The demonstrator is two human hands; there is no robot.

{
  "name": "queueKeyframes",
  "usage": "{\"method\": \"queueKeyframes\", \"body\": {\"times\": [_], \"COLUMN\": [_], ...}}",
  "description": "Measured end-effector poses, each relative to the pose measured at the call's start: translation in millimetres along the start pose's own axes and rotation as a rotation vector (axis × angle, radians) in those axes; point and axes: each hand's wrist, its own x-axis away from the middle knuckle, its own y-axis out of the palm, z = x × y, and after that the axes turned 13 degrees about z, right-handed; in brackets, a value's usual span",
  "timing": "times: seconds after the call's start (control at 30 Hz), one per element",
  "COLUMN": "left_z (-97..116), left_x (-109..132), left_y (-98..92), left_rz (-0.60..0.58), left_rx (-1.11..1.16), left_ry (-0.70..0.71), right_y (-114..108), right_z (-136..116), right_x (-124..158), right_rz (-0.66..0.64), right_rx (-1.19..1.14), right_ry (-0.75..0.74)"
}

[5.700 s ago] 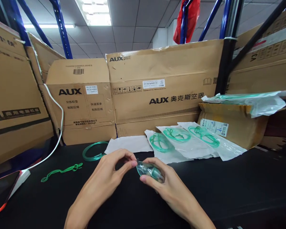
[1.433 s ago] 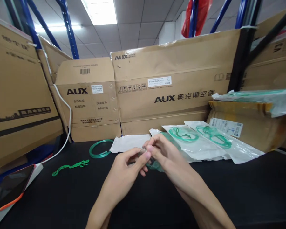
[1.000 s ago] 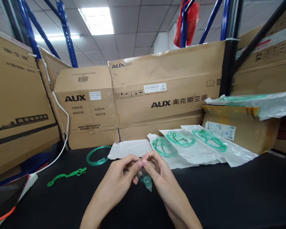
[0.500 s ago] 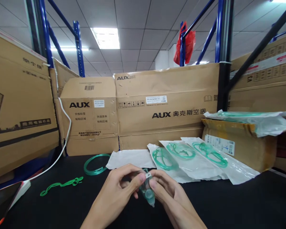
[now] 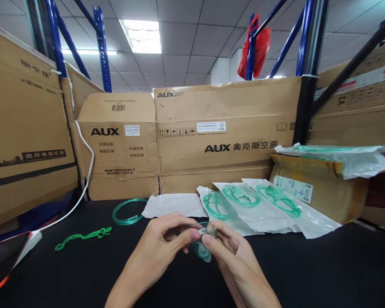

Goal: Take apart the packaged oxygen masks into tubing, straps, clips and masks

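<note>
A translucent green oxygen mask point(image 5: 202, 252) is held between my hands, just above the black table. My left hand point(image 5: 165, 241) is closed on its left side, thumb by the small pale strip point(image 5: 201, 231) on the mask. On the other side my right hand point(image 5: 229, 248) pinches the mask, with the thumb on its front. Part of the mask is hidden behind my fingers. Farther left lie a coil of green tubing point(image 5: 128, 221) and a knotted green elastic strap point(image 5: 99, 233). A flat white pouch point(image 5: 175, 205) rests beyond my hands.
Several white packages point(image 5: 253, 218) with green tubing lie at the back right, against an open carton point(image 5: 321, 184) topped by more packages point(image 5: 365, 160). Large cardboard boxes point(image 5: 218, 167) wall the back. At left are a phone point(image 5: 6, 256) and a white cable point(image 5: 85, 192).
The mask has turned in my hands, and its lower tip now points less toward me. My right thumb has shifted to the pale strip. The whole view has tilted slightly downward.
</note>
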Motion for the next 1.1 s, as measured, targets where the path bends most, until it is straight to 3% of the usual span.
{"method": "queueKeyframes", "body": {"times": [0.43,0.97,1.1], "left_z": [-0.1,3.8,6.3], "left_x": [1.8,4.9,5.1], "left_y": [-1.2,0.1,-1.6], "left_rz": [-0.004,-0.069,-0.061], "left_rx": [-0.040,0.010,-0.064], "left_ry": [0.032,0.027,0.088], "right_y": [4.0,-4.7,-4.1], "right_z": [-4.3,-15.0,-14.4], "right_x": [7.5,11.6,14.0], "right_rz": [0.154,0.011,0.010], "right_rx": [0.108,0.133,0.078], "right_ry": [-0.164,-0.095,-0.031]}}
